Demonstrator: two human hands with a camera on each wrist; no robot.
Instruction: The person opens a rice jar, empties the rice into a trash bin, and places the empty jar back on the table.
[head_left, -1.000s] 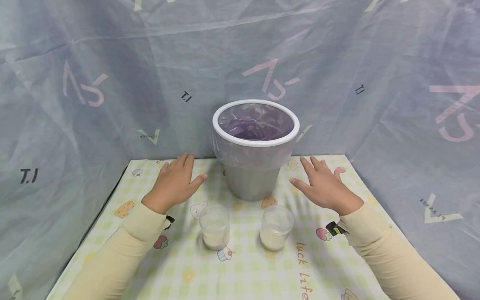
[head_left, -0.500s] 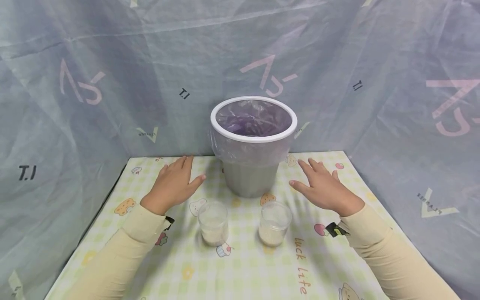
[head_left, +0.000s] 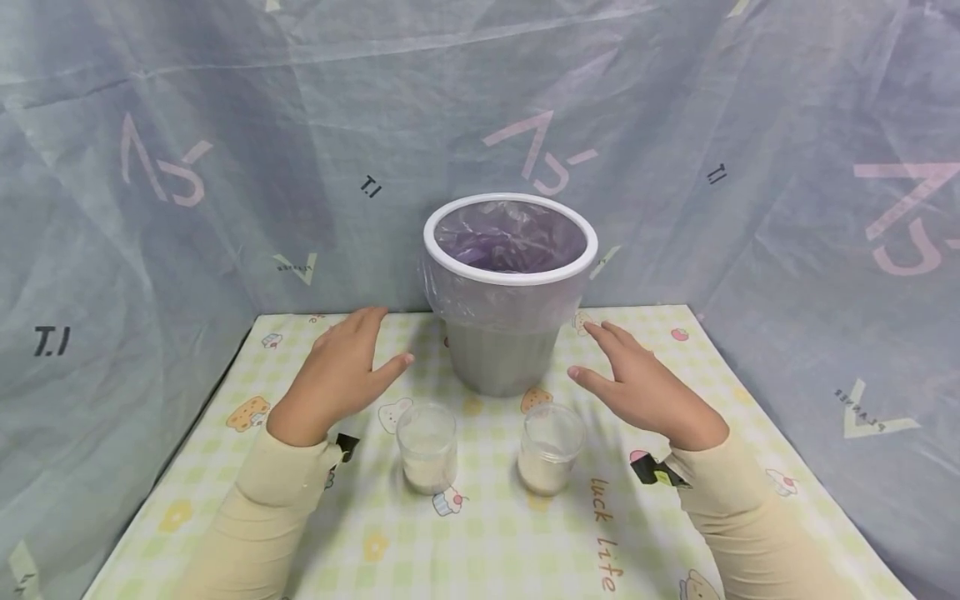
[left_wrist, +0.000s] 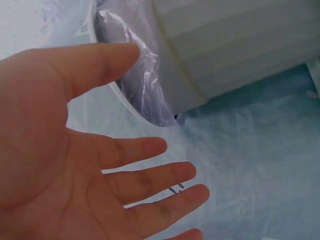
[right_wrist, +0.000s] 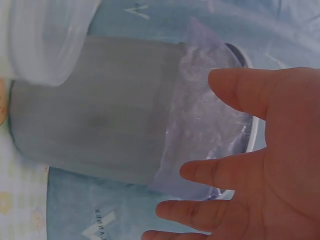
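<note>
In the head view a grey trash can (head_left: 502, 358) stands at the back middle of the table, with a white rim ring and a clear purplish plastic bag (head_left: 510, 304) folded over its top. My left hand (head_left: 333, 375) is to its left, fingers extended and thumb spread, holding nothing. On the other side my right hand (head_left: 641, 383) hovers likewise, palm turned inward and holding nothing. Nearer to me stand two clear plastic cups, a left cup (head_left: 427, 450) and a right cup (head_left: 551, 450), each with pale contents at the bottom. Both wrist views show the palms and spread fingers.
A checked tablecloth (head_left: 375, 500) with cartoon prints covers the table. Grey-blue fabric (head_left: 300, 150) hangs behind and along both sides, close to the table edges.
Both hands have turned more palm-inward. The right hand has shifted slightly left, and both forearms have drawn in a little. The trash can and cups stay in place.
</note>
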